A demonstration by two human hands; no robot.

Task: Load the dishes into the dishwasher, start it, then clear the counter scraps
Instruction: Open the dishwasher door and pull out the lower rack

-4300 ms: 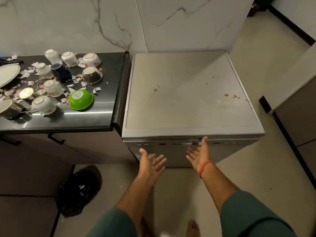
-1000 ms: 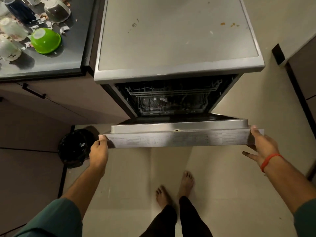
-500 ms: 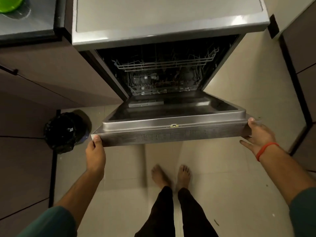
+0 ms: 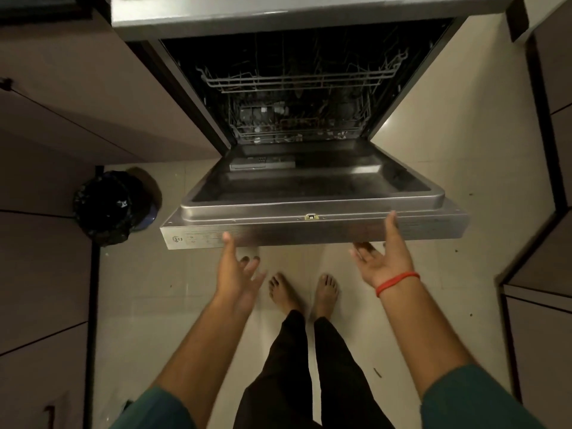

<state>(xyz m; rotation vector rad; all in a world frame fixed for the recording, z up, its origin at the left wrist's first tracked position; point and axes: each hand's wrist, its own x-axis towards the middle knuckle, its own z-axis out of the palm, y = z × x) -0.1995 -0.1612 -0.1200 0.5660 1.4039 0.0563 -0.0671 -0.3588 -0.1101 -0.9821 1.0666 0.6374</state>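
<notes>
The steel dishwasher door (image 4: 312, 209) lies folded down, nearly flat, in front of me. Inside the dark tub the upper wire rack (image 4: 297, 80) and the lower rack (image 4: 297, 125) show, pushed in. My left hand (image 4: 236, 267) is under the door's front edge left of centre, fingers spread, its thumb tip at the control strip. My right hand (image 4: 385, 258), with a red band on the wrist, is right of centre with its thumb up against the door edge and fingers spread below it. Neither hand grips anything. The counter dishes are out of view.
A bin lined with a black bag (image 4: 113, 205) stands on the floor left of the door, against brown cabinet fronts (image 4: 62, 119). More cabinets (image 4: 544, 274) close the right side. My bare feet (image 4: 303, 292) stand on pale tiles just below the door edge.
The door has dropped further, to nearly flat. Both hands have left its outer corners and moved inward under the front edge, with fingers now spread.
</notes>
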